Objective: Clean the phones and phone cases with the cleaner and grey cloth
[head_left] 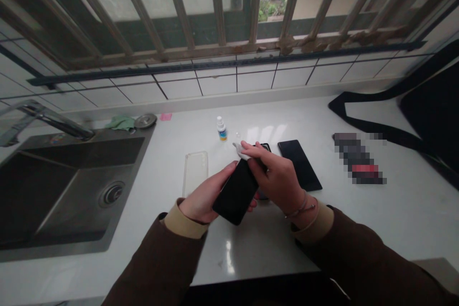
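My left hand [204, 196] is wrapped round a black smartphone [236, 193], holding it tilted above the counter with its dark screen facing up. In my right hand [278, 174] a white wipe [241, 151] is pinched, pressed at the phone's upper end. Under my right hand lies another dark phone-like device [265, 146], mostly hidden. To its right rests a black tablet [299, 162], partly covered by my hand. Left of the held phone is a clear phone case [195, 169]. A small white bottle [221, 130] with a blue and yellow label stands behind.
A steel sink [71, 191] with a faucet [53, 117] is at the left. By it lie a green cloth [120, 123], a round metal strainer [145, 120] and a pink slip [165, 117]. A blurred-out item [358, 158] and a black strapped bag [430, 100] sit right on the white counter [154, 229].
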{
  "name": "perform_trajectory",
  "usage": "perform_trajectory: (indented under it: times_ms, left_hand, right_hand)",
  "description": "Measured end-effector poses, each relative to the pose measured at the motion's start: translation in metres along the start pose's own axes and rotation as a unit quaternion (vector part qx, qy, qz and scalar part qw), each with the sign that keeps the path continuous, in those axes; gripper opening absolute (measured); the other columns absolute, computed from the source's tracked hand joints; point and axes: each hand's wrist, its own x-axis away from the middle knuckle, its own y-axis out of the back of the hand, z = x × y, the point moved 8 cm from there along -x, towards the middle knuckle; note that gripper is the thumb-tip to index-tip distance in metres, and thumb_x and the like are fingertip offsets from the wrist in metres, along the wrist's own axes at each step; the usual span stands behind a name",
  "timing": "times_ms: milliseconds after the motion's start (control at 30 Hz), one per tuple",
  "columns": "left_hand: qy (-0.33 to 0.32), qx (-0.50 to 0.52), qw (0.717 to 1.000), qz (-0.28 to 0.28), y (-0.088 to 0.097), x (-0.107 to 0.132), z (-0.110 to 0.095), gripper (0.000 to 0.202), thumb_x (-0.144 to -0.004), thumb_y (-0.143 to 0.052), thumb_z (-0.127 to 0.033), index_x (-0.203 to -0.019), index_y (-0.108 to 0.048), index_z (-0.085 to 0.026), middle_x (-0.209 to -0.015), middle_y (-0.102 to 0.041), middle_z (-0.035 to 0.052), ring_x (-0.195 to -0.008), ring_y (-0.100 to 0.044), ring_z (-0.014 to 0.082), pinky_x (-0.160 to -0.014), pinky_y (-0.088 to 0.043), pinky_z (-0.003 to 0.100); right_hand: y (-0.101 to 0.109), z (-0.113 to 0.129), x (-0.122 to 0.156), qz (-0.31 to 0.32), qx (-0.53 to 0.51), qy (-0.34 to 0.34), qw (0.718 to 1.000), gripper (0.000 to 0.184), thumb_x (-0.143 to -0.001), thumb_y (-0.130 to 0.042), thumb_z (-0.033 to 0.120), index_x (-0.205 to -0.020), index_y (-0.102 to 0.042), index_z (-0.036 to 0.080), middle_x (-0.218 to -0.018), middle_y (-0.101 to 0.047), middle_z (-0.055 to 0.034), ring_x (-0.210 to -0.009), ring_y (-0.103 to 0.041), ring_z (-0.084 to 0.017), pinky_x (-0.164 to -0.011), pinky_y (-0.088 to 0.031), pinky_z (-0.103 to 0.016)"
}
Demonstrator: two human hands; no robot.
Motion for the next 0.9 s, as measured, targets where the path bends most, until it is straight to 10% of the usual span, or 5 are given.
perform_trajectory:
  times_ms: [233,900]
  left_hand:
    - [-0.017,0.047,0.998,-0.030,0.008,0.004,-0.012,0.065,-0.111,-0.044,-0.058,-0.122,-0.079,-0.004,-0.100,-0.081,0.0255,-0.080,-0.080,0.0281,-0.078,-0.064,0.038]
    - [-0.111,0.126,0.981,-0.094,0.013,-0.010,-0.014,0.042,-0.111,-0.054,-0.046,-0.127,-0.075,-0.013,-0.099,-0.084,0.0144,-0.080,-0.083,0.0301,-0.073,-0.068,0.040]
  right_hand:
    - [0.010,-0.015,-0.001,-0.036,-0.087,-0.117,0.989,0.024,-0.106,-0.066,0.028,-0.125,-0.081,0.028,-0.128,-0.084,-0.0040,-0.119,-0.080,-0.025,-0.107,-0.066,-0.046]
    - [-0.006,-0.041,0.009,-0.071,-0.183,-0.222,0.955,0.024,-0.104,-0.071,0.042,-0.117,-0.081,0.024,-0.138,-0.079,-0.0107,-0.133,-0.074,-0.029,-0.118,-0.059,-0.051]
